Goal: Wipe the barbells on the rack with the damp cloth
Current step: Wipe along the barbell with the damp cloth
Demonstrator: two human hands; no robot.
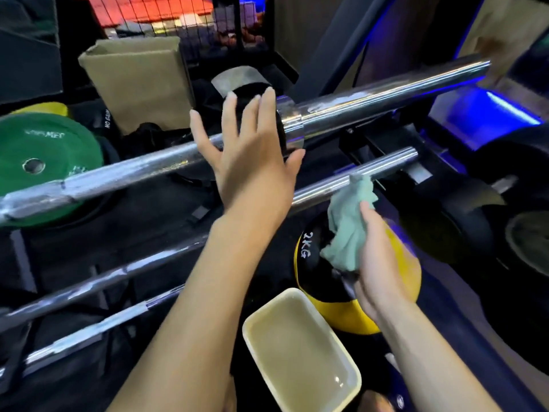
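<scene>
Several chrome barbells lie across a dark rack. The top barbell runs from lower left to upper right, with a thick sleeve at the right. My left hand hovers spread in front of its collar, fingers straight, holding nothing. Below it lies a second barbell, and two more bars sit lower left. My right hand grips a crumpled pale green cloth. The cloth's top corner touches the second barbell's sleeve.
A cream rectangular tub of cloudy water sits at bottom centre. A yellow and black 2 kg plate lies under my right hand. A green plate is at left, a cardboard box behind, black plates at right.
</scene>
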